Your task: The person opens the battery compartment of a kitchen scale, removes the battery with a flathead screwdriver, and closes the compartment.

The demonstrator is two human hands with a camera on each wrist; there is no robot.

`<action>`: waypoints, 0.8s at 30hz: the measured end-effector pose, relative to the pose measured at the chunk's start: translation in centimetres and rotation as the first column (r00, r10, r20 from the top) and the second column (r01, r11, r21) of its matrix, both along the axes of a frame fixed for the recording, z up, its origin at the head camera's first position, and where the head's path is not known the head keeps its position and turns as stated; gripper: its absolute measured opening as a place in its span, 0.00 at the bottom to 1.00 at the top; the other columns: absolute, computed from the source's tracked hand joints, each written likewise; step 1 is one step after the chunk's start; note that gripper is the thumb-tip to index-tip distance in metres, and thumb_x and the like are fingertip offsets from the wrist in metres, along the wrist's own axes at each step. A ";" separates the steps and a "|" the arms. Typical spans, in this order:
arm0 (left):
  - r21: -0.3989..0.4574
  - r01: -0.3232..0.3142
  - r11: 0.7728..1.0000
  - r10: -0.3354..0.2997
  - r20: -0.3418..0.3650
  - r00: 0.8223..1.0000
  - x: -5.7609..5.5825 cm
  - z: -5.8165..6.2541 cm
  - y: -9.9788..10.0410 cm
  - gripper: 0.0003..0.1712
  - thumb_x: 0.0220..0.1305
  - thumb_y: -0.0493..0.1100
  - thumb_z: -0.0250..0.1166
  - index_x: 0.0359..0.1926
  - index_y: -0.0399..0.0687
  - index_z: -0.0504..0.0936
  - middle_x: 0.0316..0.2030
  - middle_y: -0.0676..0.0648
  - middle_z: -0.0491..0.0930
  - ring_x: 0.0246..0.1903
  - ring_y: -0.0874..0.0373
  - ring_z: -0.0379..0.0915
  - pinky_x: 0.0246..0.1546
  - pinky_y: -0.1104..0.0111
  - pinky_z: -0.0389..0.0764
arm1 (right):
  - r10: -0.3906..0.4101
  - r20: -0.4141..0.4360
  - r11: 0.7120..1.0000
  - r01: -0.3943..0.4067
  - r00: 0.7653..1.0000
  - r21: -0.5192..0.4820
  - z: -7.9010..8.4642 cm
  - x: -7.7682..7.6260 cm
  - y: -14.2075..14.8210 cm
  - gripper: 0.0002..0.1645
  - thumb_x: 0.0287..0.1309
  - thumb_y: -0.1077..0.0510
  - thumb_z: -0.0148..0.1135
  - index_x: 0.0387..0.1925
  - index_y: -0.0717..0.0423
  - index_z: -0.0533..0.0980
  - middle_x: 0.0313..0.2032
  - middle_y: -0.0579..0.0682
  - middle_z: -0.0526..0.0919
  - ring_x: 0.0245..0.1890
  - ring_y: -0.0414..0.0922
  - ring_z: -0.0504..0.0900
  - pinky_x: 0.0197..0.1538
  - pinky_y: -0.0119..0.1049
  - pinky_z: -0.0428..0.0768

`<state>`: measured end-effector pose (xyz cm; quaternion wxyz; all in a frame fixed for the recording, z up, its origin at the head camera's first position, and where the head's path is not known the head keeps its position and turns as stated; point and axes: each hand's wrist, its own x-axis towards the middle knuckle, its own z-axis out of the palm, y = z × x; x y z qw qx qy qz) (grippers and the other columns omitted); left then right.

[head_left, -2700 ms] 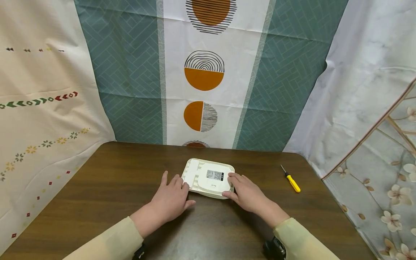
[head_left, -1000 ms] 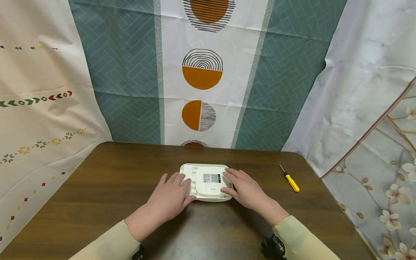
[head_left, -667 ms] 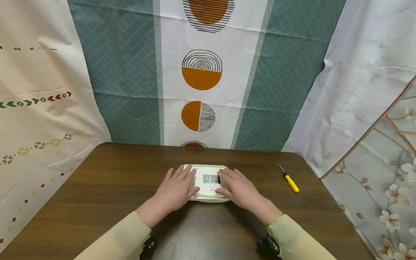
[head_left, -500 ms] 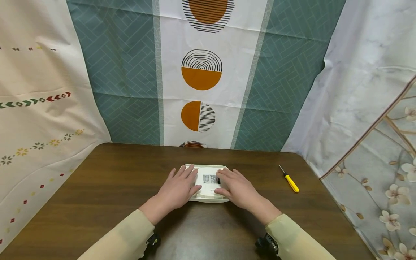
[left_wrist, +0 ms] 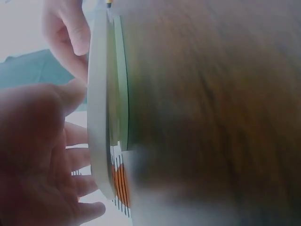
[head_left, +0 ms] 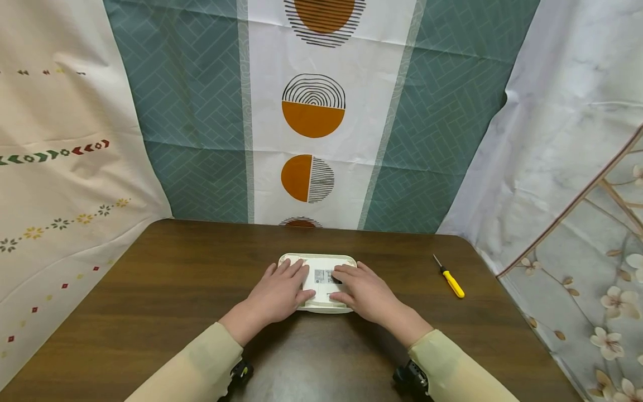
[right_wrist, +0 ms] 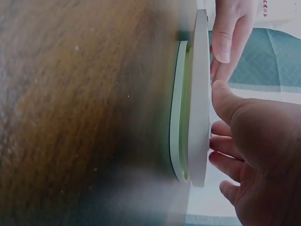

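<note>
A flat white plastic device [head_left: 320, 261] with rounded corners lies on the table, a printed label [head_left: 322, 276] on its upper face. My left hand [head_left: 281, 291] rests on its left part with fingers spread. On the right part lies my right hand [head_left: 369, 293], fingertips beside the label and thumb near the front. From the side, the left wrist view shows the device's thick body [left_wrist: 98, 103] over a thinner pale-green layer [left_wrist: 122, 84] at the tabletop. Both hands' fingertips meet the upper face, and the fingers cover much of it.
A screwdriver [head_left: 451, 282] with a yellow handle lies to the right on the brown wooden table [head_left: 201, 262]. Patterned cloths hang behind the table [head_left: 201, 111] and along both sides.
The device has turned squarer to the table's edge since the first frame. My left hand has slid right, farther onto it; my right hand has shifted slightly left. The screwdriver stays put.
</note>
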<state>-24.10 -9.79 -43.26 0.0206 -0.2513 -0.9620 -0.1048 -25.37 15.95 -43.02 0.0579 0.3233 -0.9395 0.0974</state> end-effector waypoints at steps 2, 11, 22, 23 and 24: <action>-0.014 0.001 1.000 -0.001 0.011 1.000 0.1 0.1 0.0 0.39 0.84 0.61 0.61 0.81 0.40 0.72 0.82 0.38 0.66 0.82 0.34 0.58 0.80 0.36 0.59 | 0.001 -0.004 1.000 -0.001 1.000 0.007 0.0 0.1 -0.1 0.34 0.74 0.45 0.73 0.71 0.61 0.81 0.71 0.59 0.81 0.74 0.55 0.78 0.81 0.63 0.62; -0.014 0.014 1.000 -0.013 0.050 0.999 -0.1 0.2 -0.2 0.39 0.84 0.59 0.62 0.80 0.38 0.72 0.82 0.37 0.66 0.82 0.34 0.56 0.81 0.40 0.60 | -0.015 -0.003 1.000 0.015 1.000 0.028 0.3 0.0 -0.5 0.33 0.73 0.44 0.75 0.69 0.60 0.82 0.69 0.58 0.83 0.72 0.55 0.79 0.81 0.62 0.63; -0.028 0.018 0.999 -0.016 0.057 0.998 -0.2 0.0 -0.1 0.39 0.85 0.60 0.61 0.81 0.38 0.71 0.82 0.37 0.65 0.83 0.34 0.55 0.81 0.42 0.59 | -0.027 -0.041 0.999 0.028 0.999 0.017 0.4 -0.3 -0.9 0.29 0.68 0.45 0.79 0.61 0.59 0.88 0.62 0.56 0.89 0.66 0.51 0.85 0.80 0.59 0.67; -0.026 0.019 0.999 -0.018 0.057 0.998 -0.2 0.0 -0.1 0.39 0.85 0.60 0.61 0.81 0.38 0.71 0.82 0.37 0.65 0.83 0.34 0.55 0.81 0.42 0.59 | -0.024 -0.052 1.000 0.025 0.998 0.018 0.4 -0.4 -1.0 0.28 0.67 0.45 0.80 0.60 0.59 0.89 0.61 0.55 0.90 0.65 0.51 0.86 0.79 0.58 0.68; -0.024 0.021 0.999 -0.020 0.056 0.998 -0.2 0.1 -0.1 0.39 0.85 0.60 0.61 0.81 0.38 0.71 0.82 0.36 0.65 0.83 0.34 0.55 0.81 0.42 0.59 | -0.024 -0.062 1.000 0.025 0.998 0.018 0.4 -0.4 -1.0 0.27 0.66 0.45 0.80 0.58 0.59 0.90 0.59 0.55 0.90 0.64 0.51 0.87 0.79 0.57 0.70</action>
